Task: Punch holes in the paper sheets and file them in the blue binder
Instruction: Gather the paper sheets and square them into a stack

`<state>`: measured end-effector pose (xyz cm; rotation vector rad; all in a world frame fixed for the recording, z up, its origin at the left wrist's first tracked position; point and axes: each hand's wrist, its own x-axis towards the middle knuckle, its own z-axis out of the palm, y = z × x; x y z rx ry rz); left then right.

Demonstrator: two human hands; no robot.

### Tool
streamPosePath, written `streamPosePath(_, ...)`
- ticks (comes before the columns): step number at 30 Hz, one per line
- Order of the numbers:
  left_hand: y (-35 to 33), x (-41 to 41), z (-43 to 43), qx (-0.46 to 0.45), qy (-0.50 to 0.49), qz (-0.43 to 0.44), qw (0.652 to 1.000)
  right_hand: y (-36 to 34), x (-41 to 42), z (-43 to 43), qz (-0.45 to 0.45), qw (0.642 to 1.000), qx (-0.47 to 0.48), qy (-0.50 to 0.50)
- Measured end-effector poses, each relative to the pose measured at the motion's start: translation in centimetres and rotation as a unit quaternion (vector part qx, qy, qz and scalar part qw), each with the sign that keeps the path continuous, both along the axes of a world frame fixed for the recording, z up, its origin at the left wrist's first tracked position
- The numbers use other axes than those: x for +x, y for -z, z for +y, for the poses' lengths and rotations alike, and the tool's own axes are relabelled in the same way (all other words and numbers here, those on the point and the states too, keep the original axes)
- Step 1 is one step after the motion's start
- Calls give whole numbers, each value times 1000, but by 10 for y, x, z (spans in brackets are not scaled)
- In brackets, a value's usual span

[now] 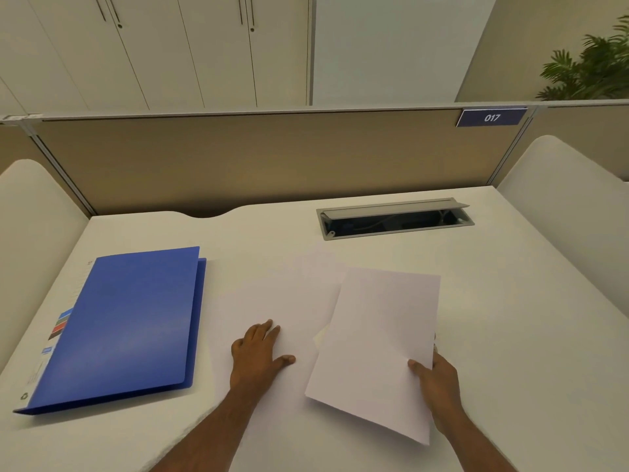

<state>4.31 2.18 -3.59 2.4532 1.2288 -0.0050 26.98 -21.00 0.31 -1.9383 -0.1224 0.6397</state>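
One closed blue binder (pixel 126 321)

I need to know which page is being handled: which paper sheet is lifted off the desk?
The right-hand sheet, pinched at its edge by the right hand. The other sheet lies flat on the desk under the left hand.

We see our right hand (pixel 437 383) pinching a lifted paper sheet (pixel 377 342) at lower right, our left hand (pixel 260 352) flat on the sheets (pixel 272 301) beside the closed blue binder (pixel 126 321).
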Motion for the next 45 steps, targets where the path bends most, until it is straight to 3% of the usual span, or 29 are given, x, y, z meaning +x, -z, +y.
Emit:
streamPosePath(6, 1, 0, -4, 16, -21, -33, 999, 6, -8, -6, 9, 1000, -19, 13)
streamPosePath(10, 6, -3, 0, 76, -16, -80, 994, 9, -12, -5, 19, 999, -19, 26)
streamPosePath(19, 4, 1, 10, 103, -30, -111, 988, 1, -28, -4, -68, 988, -22, 134)
streamPosePath(24, 0, 3, 13, 125, -22, -152, 980, 2, -35, -1, -76, 987, -33, 136)
streamPosePath(33, -23, 16, -18, 121, -1, -262, 958, 4, -43, 33, 53, 995, 58, 56)
streamPosePath(41, -22, 37, -71, 90, 53, -261, 959, 12, -43, 65, 124, 991, 54, -22)
streamPosePath(45, -13, 48, -94, 71, 86, -226, 968, 15, -45, 69, 213, 972, 99, 30)
